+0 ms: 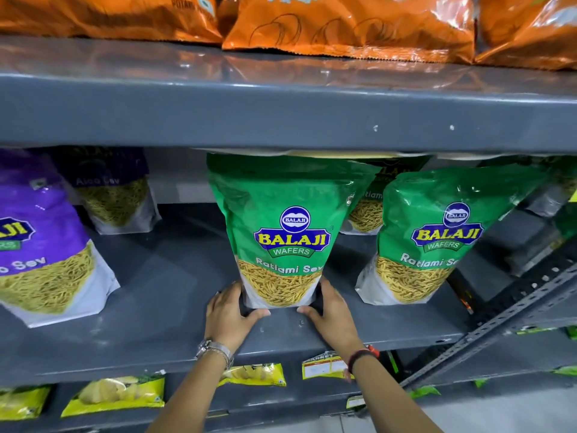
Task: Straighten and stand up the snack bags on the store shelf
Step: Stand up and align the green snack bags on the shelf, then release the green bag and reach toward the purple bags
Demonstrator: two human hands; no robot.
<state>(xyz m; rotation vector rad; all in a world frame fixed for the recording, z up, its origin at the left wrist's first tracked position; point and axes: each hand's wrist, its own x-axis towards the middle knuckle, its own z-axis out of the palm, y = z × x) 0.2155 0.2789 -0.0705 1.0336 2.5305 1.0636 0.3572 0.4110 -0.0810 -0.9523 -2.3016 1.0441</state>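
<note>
Standing on a grey metal shelf (175, 295) beneath a row of orange bags (343, 29), with purple bags (40, 245) off to the left and yellow packets (115, 395) on the tier below: a green snack bag (282, 226), upright and facing front near the shelf's forward edge, its top just under the lip of the tier above. Flanked on the right by a second green bag (431, 239), leaning slightly and apart from the first, with a third green bag (367, 210) partly hidden behind the two. Cupped at the base by both hands, left hand (229, 310) against the lower left corner, right hand (332, 309) against the lower right, fingers spread and wrapped round the sides, thumbs meeting the shelf in front of the bottom seam, palms pressing inward rather than pinching. Judged light for its size and soft-walled, a puffed film pouch with a flat gusseted bottom, glossy enough to slide on painted metal and to slip through a loose hold. Contents, thin fried strands seen through the clear lower window, likely brittle, so squeezing best kept gentle. Best held low at the two bottom corners, as here, where the gusset gives some stiffness; grabbing the slack upper half likely just to crumple it. Also visible: a metal watch (215, 350) on the left wrist, a dark band (362, 356) on the right.
</note>
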